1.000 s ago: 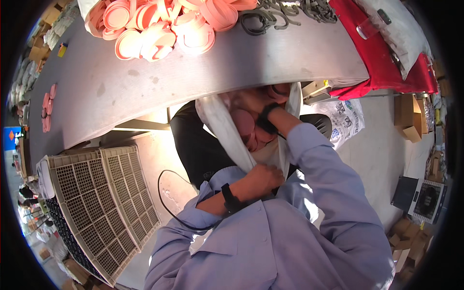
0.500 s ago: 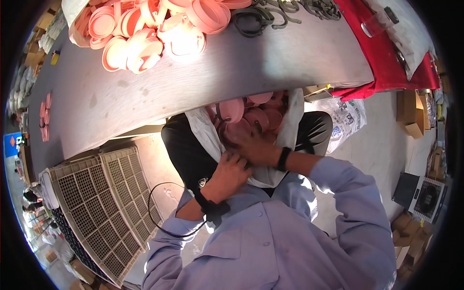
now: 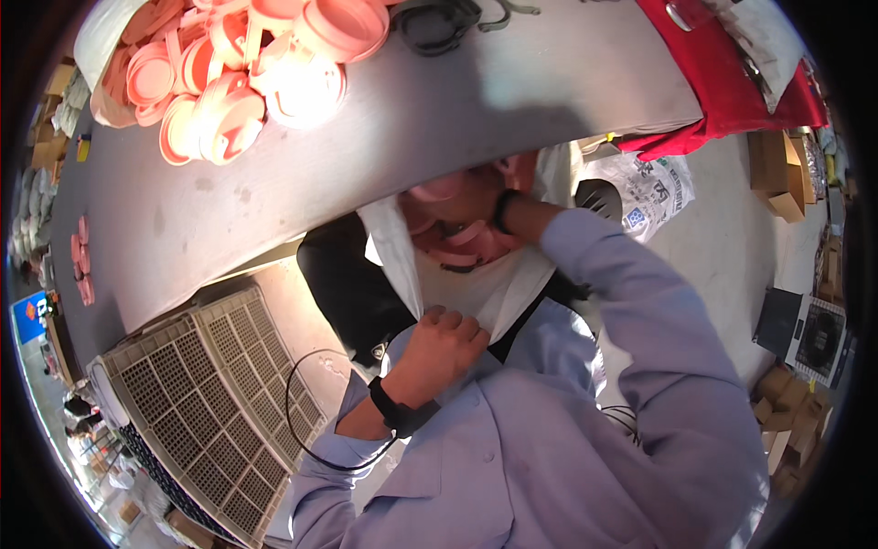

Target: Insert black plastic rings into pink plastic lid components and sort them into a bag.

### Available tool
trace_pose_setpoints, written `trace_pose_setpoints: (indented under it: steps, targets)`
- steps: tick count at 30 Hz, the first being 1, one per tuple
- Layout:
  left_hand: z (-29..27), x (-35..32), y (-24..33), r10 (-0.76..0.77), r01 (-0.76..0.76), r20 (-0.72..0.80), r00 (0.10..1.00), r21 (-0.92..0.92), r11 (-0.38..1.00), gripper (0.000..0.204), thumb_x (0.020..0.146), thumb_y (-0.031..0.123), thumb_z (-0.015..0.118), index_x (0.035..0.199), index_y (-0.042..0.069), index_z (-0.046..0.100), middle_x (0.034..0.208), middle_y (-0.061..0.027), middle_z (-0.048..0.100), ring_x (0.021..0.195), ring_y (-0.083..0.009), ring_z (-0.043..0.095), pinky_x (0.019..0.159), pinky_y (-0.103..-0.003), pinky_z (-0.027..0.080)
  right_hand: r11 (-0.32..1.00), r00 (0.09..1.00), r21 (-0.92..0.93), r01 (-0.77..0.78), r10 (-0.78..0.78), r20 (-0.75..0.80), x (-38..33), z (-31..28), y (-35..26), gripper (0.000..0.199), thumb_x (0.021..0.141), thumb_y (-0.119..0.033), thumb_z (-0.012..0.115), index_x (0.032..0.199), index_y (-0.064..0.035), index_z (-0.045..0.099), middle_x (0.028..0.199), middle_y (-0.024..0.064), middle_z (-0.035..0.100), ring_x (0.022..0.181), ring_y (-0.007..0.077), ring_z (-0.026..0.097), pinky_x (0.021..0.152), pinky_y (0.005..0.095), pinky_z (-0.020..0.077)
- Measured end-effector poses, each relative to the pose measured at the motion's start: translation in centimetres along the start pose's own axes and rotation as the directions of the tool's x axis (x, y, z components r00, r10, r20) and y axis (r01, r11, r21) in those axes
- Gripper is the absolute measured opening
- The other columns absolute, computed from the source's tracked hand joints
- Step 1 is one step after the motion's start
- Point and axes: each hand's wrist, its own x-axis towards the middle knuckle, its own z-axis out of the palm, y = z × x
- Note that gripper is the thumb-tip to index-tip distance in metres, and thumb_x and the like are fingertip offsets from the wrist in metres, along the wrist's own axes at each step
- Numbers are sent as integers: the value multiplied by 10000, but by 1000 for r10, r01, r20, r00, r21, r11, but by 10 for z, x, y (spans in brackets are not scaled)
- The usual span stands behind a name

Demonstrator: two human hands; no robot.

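A white bag (image 3: 485, 297) rests between my knees at the table's front edge, with several pink round plastic lids (image 3: 471, 242) inside it. My left hand (image 3: 445, 352) is closed on the bag's near rim, its fingers curled in a fist. My right hand (image 3: 468, 203) reaches deep into the bag among the pink lids. Its fingers are in shadow and partly hidden, so what they hold, if anything, does not show.
More pink lids (image 3: 224, 110) lie heaped on the grey table (image 3: 393, 137), with dark strap-like rings (image 3: 434, 23) beside them. Beige plastic crates (image 3: 210, 403) stand at lower left. A red cloth (image 3: 704, 87) covers the right end. A printed white sack (image 3: 649, 197) lies on the floor.
My right hand has moved forward and deeper into the bag, away from my left hand. The left hand has closed at the near rim, and the bag mouth has tilted open toward me.
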Motion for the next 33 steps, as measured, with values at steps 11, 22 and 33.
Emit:
trace_pose_setpoints:
  steps: [11, 22, 33]
  targets:
    - [-17, 30, 7, -252, 291, 364, 897, -55, 955, 429, 888, 400, 782, 1104, 49, 661, 941, -127, 675, 909, -330, 709, 697, -452, 576, 679, 992, 731, 66, -124, 26, 1, -28, 18, 272, 1001, -288, 624, 1198, -108, 678, 1280, 107, 692, 1124, 308, 660, 953, 463, 525]
    - [103, 93, 20, -97, 139, 241, 966, -161, 977, 426, 821, 136, 733, 1177, -53, 595, 923, -213, 698, 849, -405, 713, 718, -480, 570, 995, 1000, 96, 5, -7, 25, -114, -70, -22, 444, 861, -81, 696, 1287, -14, 592, 1474, 226, 495, 1228, 411, 603, 958, 472, 540]
    - [81, 118, 46, 68, -19, 83, 994, -483, 875, 262, 869, 42, 603, 1125, -8, 574, 836, -232, 696, 788, -442, 691, 683, -535, 520, 925, 927, -109, -364, 371, 52, -59, -84, 59, 513, 955, -331, 620, 1370, -30, 621, 1422, 263, 607, 1341, 446, 545, 1155, 515, 391]
